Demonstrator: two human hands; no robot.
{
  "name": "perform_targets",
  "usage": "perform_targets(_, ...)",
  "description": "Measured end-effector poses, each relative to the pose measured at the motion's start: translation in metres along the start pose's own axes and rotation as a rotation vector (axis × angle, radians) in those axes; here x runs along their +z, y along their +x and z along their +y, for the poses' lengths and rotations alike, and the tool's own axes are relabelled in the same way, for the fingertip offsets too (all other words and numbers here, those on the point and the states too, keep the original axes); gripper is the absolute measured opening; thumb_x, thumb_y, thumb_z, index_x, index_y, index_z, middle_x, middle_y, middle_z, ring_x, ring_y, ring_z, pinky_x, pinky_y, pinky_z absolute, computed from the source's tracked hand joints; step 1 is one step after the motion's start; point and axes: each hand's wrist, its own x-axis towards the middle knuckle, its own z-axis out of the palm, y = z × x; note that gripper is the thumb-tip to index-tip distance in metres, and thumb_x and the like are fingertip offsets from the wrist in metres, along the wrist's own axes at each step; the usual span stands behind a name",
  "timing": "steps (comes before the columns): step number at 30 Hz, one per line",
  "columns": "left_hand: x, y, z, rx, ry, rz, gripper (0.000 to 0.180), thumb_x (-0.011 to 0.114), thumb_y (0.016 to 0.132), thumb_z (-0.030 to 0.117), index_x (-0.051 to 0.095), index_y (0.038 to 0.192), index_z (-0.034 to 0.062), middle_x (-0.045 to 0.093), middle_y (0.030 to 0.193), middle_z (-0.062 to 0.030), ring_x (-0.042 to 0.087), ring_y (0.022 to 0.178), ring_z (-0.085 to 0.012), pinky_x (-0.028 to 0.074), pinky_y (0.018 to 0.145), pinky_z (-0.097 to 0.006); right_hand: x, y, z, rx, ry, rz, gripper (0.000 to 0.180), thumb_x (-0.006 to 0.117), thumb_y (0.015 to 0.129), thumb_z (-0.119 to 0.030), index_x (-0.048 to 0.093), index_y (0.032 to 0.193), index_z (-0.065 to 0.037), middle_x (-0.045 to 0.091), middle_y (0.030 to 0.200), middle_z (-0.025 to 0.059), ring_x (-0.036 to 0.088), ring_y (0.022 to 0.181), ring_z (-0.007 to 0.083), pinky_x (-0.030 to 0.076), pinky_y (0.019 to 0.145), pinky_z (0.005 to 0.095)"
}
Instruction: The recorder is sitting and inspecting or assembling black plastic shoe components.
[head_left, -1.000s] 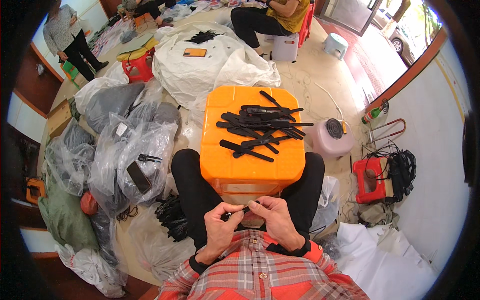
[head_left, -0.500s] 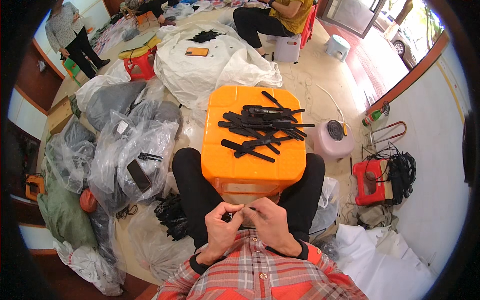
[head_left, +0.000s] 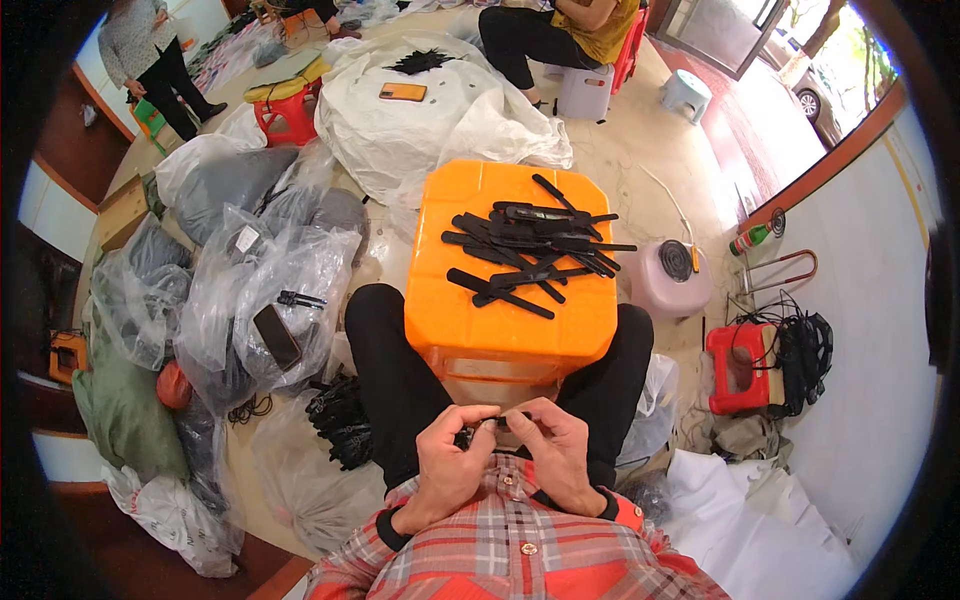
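Close to my body, between my knees, both hands come together over a small black piece (head_left: 501,421), too covered to name its kind. My left hand (head_left: 453,462) is closed, pinching one end between thumb and forefinger; more black shows under its curled fingers. The other end sits in the closed fingertips of my right hand (head_left: 555,455). Just beyond them stands an orange plastic stool (head_left: 480,335), its top bearing a loose pile of flat black strips (head_left: 530,245) with rounded ends, lying across each other.
At left are clear plastic bags (head_left: 215,300) of dark goods, with a phone (head_left: 277,337) on one. A bunch of black strips (head_left: 340,425) lies by my left knee. To the right stand a pinkish container (head_left: 670,285) and a red stool (head_left: 735,370). Other people are farther back.
My fingertips have drawn slightly apart, and more of the small black piece shows between them. The whole view has shifted a little; the strips on the stool lie as before.
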Motion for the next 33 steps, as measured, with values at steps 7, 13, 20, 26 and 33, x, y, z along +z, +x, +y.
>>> perform_targets(7, 0.001, 0.031, 0.005, 0.023, -0.005, 0.052, 0.014, 0.059, 0.076, 0.001, 0.062, 0.09, 0.0004, 0.059, 0.074, -0.0074, 0.053, 0.061, -0.0103, 0.042, 0.056, -0.022, 0.005, 0.031, -0.01, -0.285, -0.263, 0.015, 0.006, 0.061, 0.078, -0.004, 0.06, 0.08, 0.002, 0.059, 0.073, 0.0079, 0.055, 0.065, 0.0165, 0.043, 0.059, 0.0253)
perform_targets(13, 0.013, 0.015, -0.028, 0.24, 0.015, 0.113, 0.015, 0.052, 0.081, 0.007, 0.058, 0.092, -0.0017, 0.062, 0.084, -0.018, 0.061, 0.077, -0.0311, 0.048, 0.067, -0.034, 0.01, 0.023, -0.007, -1.091, -0.777, 0.201, 0.015, 0.057, 0.077, -0.01, 0.057, 0.082, 0.004, 0.059, 0.081, 0.0162, 0.057, 0.071, 0.0335, 0.047, 0.065, 0.0425)
perform_targets(20, -0.006, 0.061, 0.002, 0.323, -0.045, 0.047, 0.019, 0.05, 0.082, 0.005, 0.06, 0.097, -0.0014, 0.063, 0.089, -0.0159, 0.061, 0.081, -0.0237, 0.047, 0.072, -0.031, 0.018, -0.002, 0.005, -1.111, -0.6, 0.112, 0.023, 0.054, 0.079, -0.006, 0.051, 0.097, 0.008, 0.055, 0.094, 0.0226, 0.053, 0.089, 0.0389, 0.042, 0.079, 0.0471)
perform_targets(26, -0.013, 0.035, -0.009, 0.052, -0.204, -0.059, 0.019, 0.051, 0.083, 0.005, 0.061, 0.097, -0.0012, 0.064, 0.089, -0.0147, 0.061, 0.08, -0.0223, 0.047, 0.071, -0.03, 0.021, 0.026, 0.042, -0.937, -0.667, -0.092, 0.028, 0.053, 0.078, -0.004, 0.054, 0.101, 0.011, 0.051, 0.103, 0.028, 0.052, 0.095, 0.0429, 0.042, 0.082, 0.048)
perform_targets(33, -0.012, 0.034, -0.026, 0.023, -0.154, -0.057, 0.016, 0.054, 0.082, 0.005, 0.062, 0.094, -0.0012, 0.064, 0.081, -0.0114, 0.059, 0.071, -0.0165, 0.047, 0.065, -0.027, 0.002, 0.039, 0.003, -0.822, -0.705, -0.27, 0.022, 0.056, 0.078, -0.017, 0.059, 0.094, -0.003, 0.054, 0.099, 0.0154, 0.051, 0.089, 0.0314, 0.044, 0.078, 0.0404)
